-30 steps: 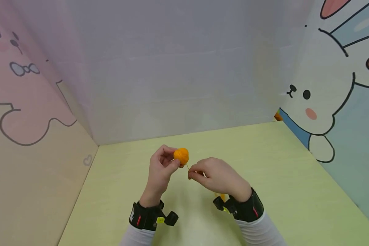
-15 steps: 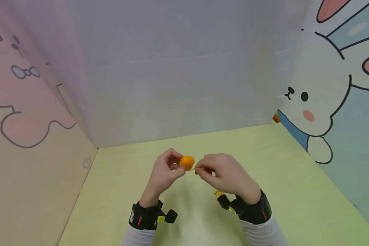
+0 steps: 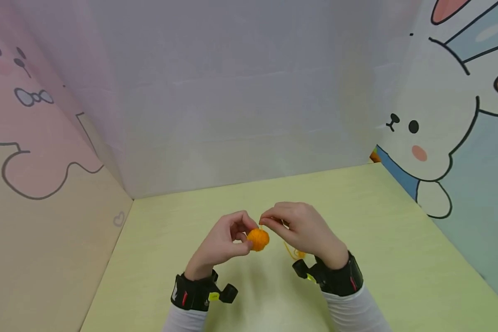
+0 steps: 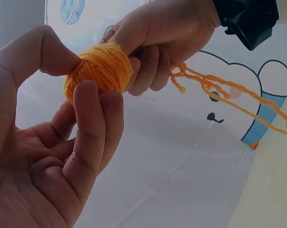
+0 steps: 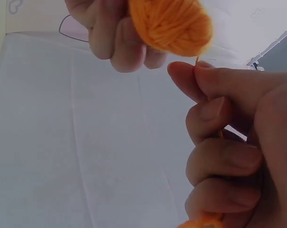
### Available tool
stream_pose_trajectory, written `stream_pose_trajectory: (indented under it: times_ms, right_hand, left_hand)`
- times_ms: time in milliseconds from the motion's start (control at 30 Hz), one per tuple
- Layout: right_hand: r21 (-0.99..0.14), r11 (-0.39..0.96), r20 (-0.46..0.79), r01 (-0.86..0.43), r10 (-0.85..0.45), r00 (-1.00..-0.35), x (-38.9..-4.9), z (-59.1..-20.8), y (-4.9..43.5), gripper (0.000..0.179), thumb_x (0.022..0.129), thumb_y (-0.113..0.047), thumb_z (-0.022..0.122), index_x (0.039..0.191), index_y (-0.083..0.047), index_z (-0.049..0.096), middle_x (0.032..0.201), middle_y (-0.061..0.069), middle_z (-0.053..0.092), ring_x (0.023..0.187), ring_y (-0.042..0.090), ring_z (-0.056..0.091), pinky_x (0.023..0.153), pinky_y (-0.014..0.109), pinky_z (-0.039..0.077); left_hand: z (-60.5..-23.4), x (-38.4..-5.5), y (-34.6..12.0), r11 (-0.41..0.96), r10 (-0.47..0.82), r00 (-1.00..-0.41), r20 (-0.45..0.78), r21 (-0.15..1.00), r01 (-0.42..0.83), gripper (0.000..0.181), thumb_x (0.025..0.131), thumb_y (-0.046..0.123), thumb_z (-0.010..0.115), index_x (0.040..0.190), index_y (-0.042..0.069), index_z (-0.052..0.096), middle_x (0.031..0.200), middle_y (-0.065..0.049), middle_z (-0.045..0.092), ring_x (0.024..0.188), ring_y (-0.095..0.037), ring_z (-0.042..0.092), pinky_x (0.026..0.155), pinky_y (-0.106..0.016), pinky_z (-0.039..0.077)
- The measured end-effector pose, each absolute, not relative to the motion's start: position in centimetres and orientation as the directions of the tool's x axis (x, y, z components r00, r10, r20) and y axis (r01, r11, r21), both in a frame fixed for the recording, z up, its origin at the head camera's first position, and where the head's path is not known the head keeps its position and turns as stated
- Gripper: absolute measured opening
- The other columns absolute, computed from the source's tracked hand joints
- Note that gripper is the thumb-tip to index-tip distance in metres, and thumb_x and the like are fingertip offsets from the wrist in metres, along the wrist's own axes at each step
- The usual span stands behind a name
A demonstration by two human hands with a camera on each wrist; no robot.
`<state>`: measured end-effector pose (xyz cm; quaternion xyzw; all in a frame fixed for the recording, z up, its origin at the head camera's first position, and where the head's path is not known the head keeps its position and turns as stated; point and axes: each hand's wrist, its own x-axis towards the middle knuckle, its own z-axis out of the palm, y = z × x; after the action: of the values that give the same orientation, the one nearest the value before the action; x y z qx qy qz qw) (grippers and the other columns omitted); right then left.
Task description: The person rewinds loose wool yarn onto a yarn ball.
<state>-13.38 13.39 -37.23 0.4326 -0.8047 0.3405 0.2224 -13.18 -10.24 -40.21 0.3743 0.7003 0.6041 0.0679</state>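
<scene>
My left hand holds a small ball of orange yarn between thumb and fingertips, above the table. In the left wrist view the wound strands of the yarn ball show clearly. Just up and to the right of the ball, my right hand pinches the yarn strand between thumb and index finger, close to where it leaves the ball. Its other fingers curl in, and loose yarn trails from below them toward the table.
A pale yellow-green table lies beneath both hands. A small heap of loose orange yarn shows beside the right wrist. Cloth walls surround the table, plain at the back, with cartoon animals at left and right.
The yarn ball and left hand have moved right and nearer the body. My right hand has gone from below right of the ball to above it, with the strand still pinched.
</scene>
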Motion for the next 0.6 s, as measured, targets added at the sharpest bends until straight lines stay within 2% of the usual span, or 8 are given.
stream_pose_trajectory:
  times_ms: [167, 300, 433, 600]
  right_hand:
    - [-0.420, 0.383, 0.596, -0.823, -0.568, -0.568, -14.0, -37.7, 13.0, 0.008, 0.093, -0.020, 0.069, 0.100, -0.019, 0.074, 0.084, -0.013, 0.066, 0.063, 0.004, 0.047, 0.054, 0.023, 0.047]
    - [-0.445, 0.425, 0.533, -0.788, -0.582, -0.615, -14.0, -38.1, 12.6, 0.010, 0.097, -0.023, 0.065, 0.100, -0.020, 0.073, 0.081, -0.014, 0.063, 0.060, 0.005, 0.046, 0.053, 0.024, 0.046]
    - [-0.434, 0.471, 0.465, -0.768, -0.613, -0.639, -13.5, -38.2, 12.1, 0.012, 0.098, -0.026, 0.062, 0.098, -0.020, 0.072, 0.076, -0.014, 0.059, 0.059, 0.006, 0.046, 0.053, 0.024, 0.046]
    - [-0.416, 0.506, 0.391, -0.755, -0.651, -0.651, -12.7, -37.9, 11.6, 0.011, 0.099, -0.028, 0.062, 0.095, -0.023, 0.072, 0.076, -0.017, 0.058, 0.061, 0.003, 0.048, 0.056, 0.023, 0.047]
  left_hand:
    - [-40.1, -13.3, -10.4, -0.208, 0.617, -0.667, 0.417, 0.904, 0.372, 0.017, 0.085, 0.001, 0.067, 0.098, -0.002, 0.057, 0.099, -0.012, 0.064, 0.069, -0.025, 0.063, 0.063, -0.023, 0.059]
    - [-40.1, -13.3, -10.3, -0.380, 0.550, -0.680, 0.484, 0.871, 0.312, 0.020, 0.093, 0.012, 0.069, 0.100, 0.001, 0.054, 0.104, -0.008, 0.066, 0.077, -0.019, 0.063, 0.068, -0.021, 0.059]
    - [-39.9, -13.1, -10.1, -0.415, 0.413, -0.764, 0.496, 0.849, 0.327, 0.017, 0.094, 0.015, 0.067, 0.100, 0.006, 0.054, 0.104, -0.006, 0.065, 0.080, -0.018, 0.062, 0.070, -0.020, 0.058]
    - [-39.7, -13.1, -9.9, -0.341, 0.202, -0.891, 0.406, 0.882, 0.324, 0.014, 0.090, -0.002, 0.061, 0.101, 0.003, 0.055, 0.100, -0.009, 0.063, 0.080, -0.021, 0.062, 0.072, -0.022, 0.059]
